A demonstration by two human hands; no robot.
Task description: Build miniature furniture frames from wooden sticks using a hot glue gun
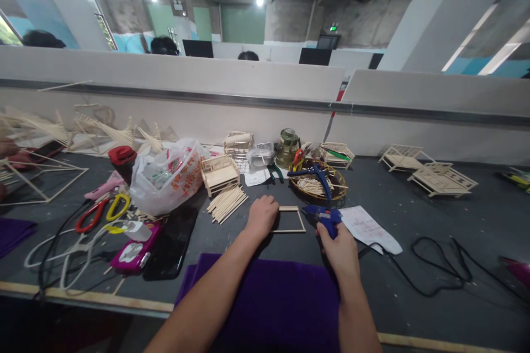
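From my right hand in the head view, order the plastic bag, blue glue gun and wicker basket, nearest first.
1. Blue glue gun, in the right hand.
2. Wicker basket, just beyond it.
3. Plastic bag, well to the left.

Head-worn view, facing forward, down over desk (372, 190)

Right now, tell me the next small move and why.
Probably bring the blue plastic glue gun to the far right corner of the pale wooden stick frame: the right grip holds it pointing toward that corner, while the left grip covers the frame's left end.
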